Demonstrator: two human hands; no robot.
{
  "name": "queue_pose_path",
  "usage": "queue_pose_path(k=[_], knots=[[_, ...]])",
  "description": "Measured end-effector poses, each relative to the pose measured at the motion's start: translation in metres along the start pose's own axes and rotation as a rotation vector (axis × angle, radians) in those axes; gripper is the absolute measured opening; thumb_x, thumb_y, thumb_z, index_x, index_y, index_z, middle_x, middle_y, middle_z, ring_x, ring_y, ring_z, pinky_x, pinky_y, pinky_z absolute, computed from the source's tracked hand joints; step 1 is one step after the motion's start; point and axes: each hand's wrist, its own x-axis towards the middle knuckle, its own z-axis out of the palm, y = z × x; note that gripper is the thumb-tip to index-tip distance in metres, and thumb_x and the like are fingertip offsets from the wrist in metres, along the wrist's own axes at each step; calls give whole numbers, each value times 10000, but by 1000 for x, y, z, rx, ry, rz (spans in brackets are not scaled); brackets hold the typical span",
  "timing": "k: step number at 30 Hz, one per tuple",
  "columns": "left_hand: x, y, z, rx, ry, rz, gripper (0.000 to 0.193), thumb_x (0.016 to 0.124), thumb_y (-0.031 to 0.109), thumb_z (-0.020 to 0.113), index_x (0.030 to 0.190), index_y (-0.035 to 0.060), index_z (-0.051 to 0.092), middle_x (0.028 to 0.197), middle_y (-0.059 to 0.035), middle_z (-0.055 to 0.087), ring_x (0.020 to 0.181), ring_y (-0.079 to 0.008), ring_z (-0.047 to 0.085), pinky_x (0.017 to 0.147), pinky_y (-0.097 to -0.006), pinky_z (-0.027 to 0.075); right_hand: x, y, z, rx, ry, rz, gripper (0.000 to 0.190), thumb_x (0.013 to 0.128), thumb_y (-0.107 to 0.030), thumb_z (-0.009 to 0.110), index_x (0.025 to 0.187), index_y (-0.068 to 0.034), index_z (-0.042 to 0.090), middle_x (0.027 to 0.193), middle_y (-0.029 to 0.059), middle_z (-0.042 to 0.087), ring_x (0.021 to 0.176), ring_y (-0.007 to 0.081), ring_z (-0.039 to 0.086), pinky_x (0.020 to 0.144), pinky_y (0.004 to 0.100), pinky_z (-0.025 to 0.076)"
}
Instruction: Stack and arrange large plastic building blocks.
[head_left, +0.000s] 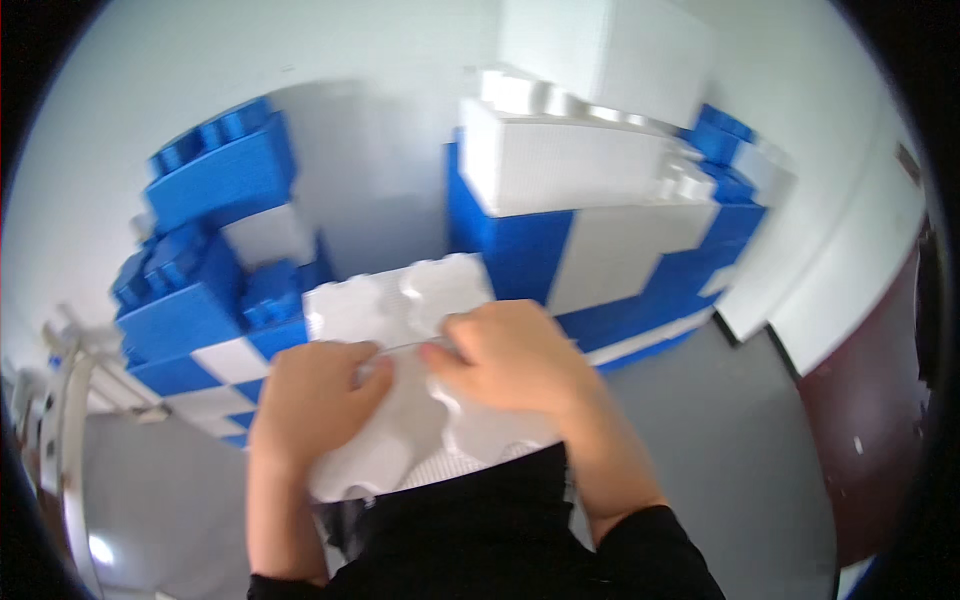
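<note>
A large white toy building block, seemingly foam (424, 427), with rounded knobs on its upper face, is held against the front of my body. A seam crosses it between my thumbs, so it may be two blocks end to end; I cannot tell. My left hand (311, 401) grips its left side, thumb on top and the other fingers hidden below the edge. Farther right, my right hand (510, 352) rests on the knobs with thumb and curled fingers pressing the top. Beyond my hands stand stacked blue blocks (225, 169) and a white block (577, 165).
A blue-and-white block wall (637, 262) runs along the far side, with a gap left of its middle. Grey floor (720, 450) lies to the right, beside a dark red surface (862, 450). A pale frame (64, 442) stands at far left.
</note>
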Motion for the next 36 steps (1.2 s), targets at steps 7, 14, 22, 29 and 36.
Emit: queue_pose_path(k=[7,14,22,29,36], knots=[[-4,-9,8,50,4,70,439,937,444,556,884,49,739,761,-206,691,762,-403,683,712,-502,537,-5,-8,-4,55,104,-35,347,898,-341,639,856,-8,725,739,234,668,733,426,669,682,512,509],[-5,-8,5,1,-30,38,501,946,442,531,766,14,720,702,-206,673,692,-401,673,695,-489,538,-7,-11,3,124,118,-6,284,876,-234,668,938,38,721,792,229,685,766,411,668,706,481,503],[-1,-11,6,-4,-21,64,541,949,442,528,709,-7,711,652,-209,658,628,-389,668,652,-472,545,-1,-12,0,119,92,-7,293,884,-228,663,935,55,713,809,238,694,772,409,677,713,469,510],[0,-10,7,-3,-29,87,536,948,444,528,721,-5,713,655,-209,657,631,-388,667,651,-476,543,-4,-11,1,114,109,0,282,884,-222,663,935,50,715,808,235,695,770,403,680,710,463,510],[-4,-9,7,2,-13,67,475,938,432,543,776,24,724,716,-201,677,705,-399,675,682,-492,540,-5,-17,-5,99,115,12,290,881,-246,668,917,37,722,772,230,678,758,399,672,699,470,504]])
